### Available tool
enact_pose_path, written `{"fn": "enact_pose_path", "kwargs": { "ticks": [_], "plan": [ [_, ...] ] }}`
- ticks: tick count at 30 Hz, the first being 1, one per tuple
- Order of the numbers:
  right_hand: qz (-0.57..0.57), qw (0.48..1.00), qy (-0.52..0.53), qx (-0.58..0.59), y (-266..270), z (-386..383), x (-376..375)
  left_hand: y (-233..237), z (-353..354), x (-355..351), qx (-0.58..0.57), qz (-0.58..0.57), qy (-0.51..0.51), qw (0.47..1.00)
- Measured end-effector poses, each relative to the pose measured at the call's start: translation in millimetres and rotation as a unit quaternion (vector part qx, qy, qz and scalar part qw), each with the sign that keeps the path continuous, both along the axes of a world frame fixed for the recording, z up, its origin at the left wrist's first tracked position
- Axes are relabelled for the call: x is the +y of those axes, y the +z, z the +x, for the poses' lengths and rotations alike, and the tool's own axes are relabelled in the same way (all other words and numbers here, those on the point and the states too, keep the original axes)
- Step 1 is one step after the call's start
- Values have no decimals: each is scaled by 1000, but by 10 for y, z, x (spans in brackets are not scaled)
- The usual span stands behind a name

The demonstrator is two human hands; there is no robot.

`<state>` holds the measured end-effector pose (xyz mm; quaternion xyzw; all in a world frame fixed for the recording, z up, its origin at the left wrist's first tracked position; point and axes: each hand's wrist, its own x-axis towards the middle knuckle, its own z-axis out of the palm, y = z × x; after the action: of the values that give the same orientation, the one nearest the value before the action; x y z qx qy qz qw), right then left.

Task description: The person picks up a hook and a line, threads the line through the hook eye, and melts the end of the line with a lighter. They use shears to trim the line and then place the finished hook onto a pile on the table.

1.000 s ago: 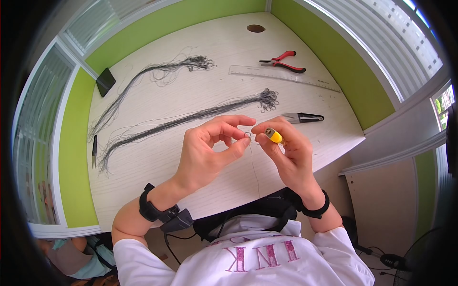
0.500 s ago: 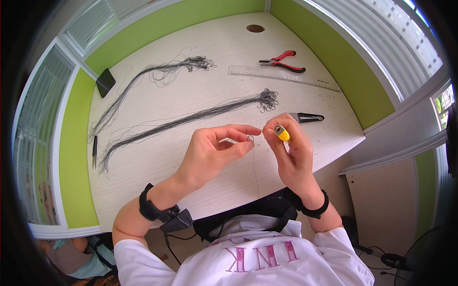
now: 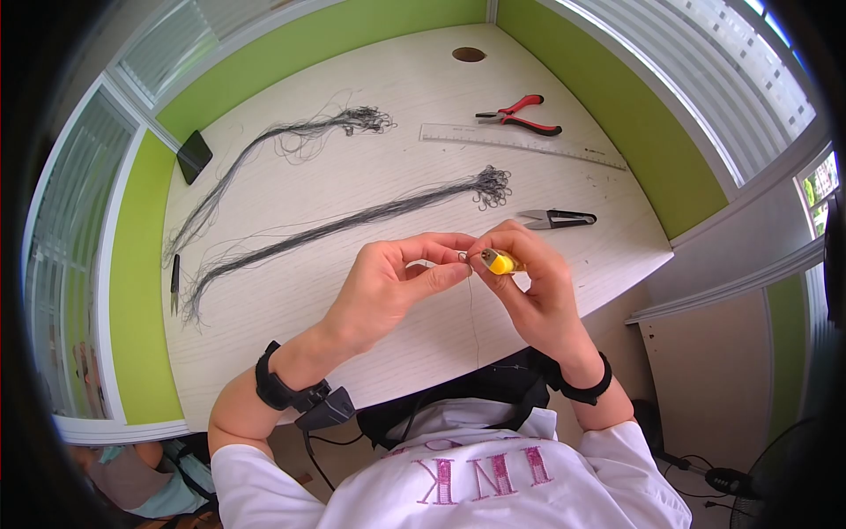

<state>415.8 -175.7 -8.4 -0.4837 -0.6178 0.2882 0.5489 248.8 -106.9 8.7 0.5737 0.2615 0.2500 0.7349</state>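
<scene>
My left hand [image 3: 379, 286] pinches a small fish hook [image 3: 463, 257] between thumb and fingertips, and a thin line [image 3: 474, 322] hangs from it over the table edge. Close against those fingertips is my right hand [image 3: 533, 278], closed around a yellow lighter [image 3: 504, 264] whose metal end points toward the hook. I see no flame. Behind my hands lies a bundle of dark lines with hooks [image 3: 352, 219], the hooks gathered at its right end. A second, looser bundle [image 3: 273, 132] rests farther back.
Thread snips [image 3: 568, 219] lie just beyond my right hand. Red-handled pliers [image 3: 529, 116] and a clear ruler [image 3: 520, 145] are at the back right. At the left are a black-handled tool [image 3: 175, 284] and a dark phone-like slab [image 3: 194, 157]. Green partitions [image 3: 608, 115] enclose the table.
My right hand has moved left to meet the left fingertips, and the lighter has turned so its metal end faces the hook. The left hand is almost still.
</scene>
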Motion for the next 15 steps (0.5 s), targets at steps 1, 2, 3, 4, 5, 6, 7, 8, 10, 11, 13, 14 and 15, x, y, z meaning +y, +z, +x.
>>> {"fn": "enact_pose_path", "kwargs": {
  "ticks": [1, 2, 3, 4, 5, 6, 7, 8, 10, 11, 13, 14, 15],
  "plan": [
    [15, 1000, 0, -27, -4, 5, 4, -7, -3, 2, 3, 0, -4, 1000],
    [30, 998, 1, -54, -10, 12, 9, -11, -6, 2, 6, -1, -8, 1000],
    [31, 998, 1, -55, -19, 20, 15, -10, -9, -1, 5, -1, -8, 1000],
    [39, 997, -7, -60, -28, 30, 20, -6, -14, -5, 6, -8, -13, 1000],
    [48, 997, -14, -66, -32, 41, 26, -3, -18, -5, 7, -15, -19, 1000],
    [48, 997, -14, -66, -18, 52, 35, -6, -20, 3, 7, -14, -18, 1000],
    [79, 994, -10, -69, 7, 66, 43, -14, -20, 17, 8, -7, -22, 1000],
    [109, 991, -6, -73, 30, 79, 43, -17, -20, 28, 9, 1, -26, 1000],
    [110, 989, 5, -102, 64, 117, 13, 14, -16, 25, 7, -15, -32, 999],
    [110, 985, 15, -130, 72, 129, 5, 24, -13, 22, 5, -32, -38, 999],
    [147, 974, 11, -170, 77, 139, 22, -36, -22, 29, -3, -45, -52, 998],
    [184, 961, 5, -208, 77, 146, 34, -63, -26, 34, -9, -57, -67, 996],
    [184, 961, 5, -208, 68, 167, 40, -73, -27, 39, -9, -57, -67, 996]
  ]
}}
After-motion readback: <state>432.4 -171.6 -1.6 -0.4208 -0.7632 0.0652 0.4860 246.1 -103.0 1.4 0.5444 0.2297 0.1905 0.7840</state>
